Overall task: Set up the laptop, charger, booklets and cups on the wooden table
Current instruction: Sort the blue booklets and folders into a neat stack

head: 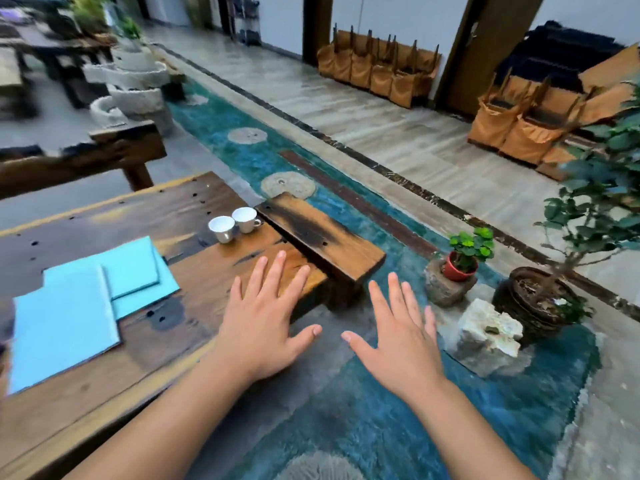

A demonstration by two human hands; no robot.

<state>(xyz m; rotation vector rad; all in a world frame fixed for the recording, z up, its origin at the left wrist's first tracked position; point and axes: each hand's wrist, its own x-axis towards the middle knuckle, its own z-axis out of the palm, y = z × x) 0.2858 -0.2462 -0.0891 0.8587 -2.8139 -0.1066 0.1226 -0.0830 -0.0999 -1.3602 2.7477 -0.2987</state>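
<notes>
No legible text or labels anywhere.

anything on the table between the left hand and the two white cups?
Nothing: in the head view, only bare wooden table lies between the left hand and the cups.

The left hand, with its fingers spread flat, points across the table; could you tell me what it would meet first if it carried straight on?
Probably the raised dark-streaked wooden block at the table's end. The left hand points up and slightly right across bare wood, and the two white cups seem to sit just left of that line, though depth is unclear.
</notes>
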